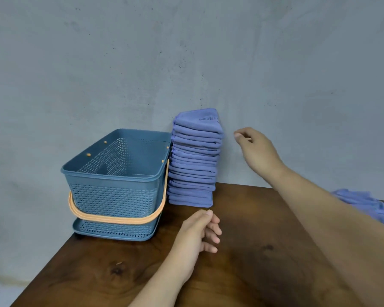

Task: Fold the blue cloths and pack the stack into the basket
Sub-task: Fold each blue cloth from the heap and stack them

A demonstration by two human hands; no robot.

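Note:
A tall stack of folded blue cloths [194,160] stands on the wooden table against the wall, leaning slightly right at its top. Left of it and touching it sits a blue plastic basket [111,171] with an orange handle [120,218] folded down; nothing lies inside it. My right hand [256,149] hovers in the air just right of the stack's upper part, fingers loosely curled, holding nothing. My left hand [197,233] rests on the table in front of the stack's base, fingers relaxed and holding nothing.
A loose heap of unfolded blue cloths [368,207] lies at the table's right edge, partly hidden by my right forearm. The brown table [253,251] ends at the left just past the basket. A grey wall stands right behind.

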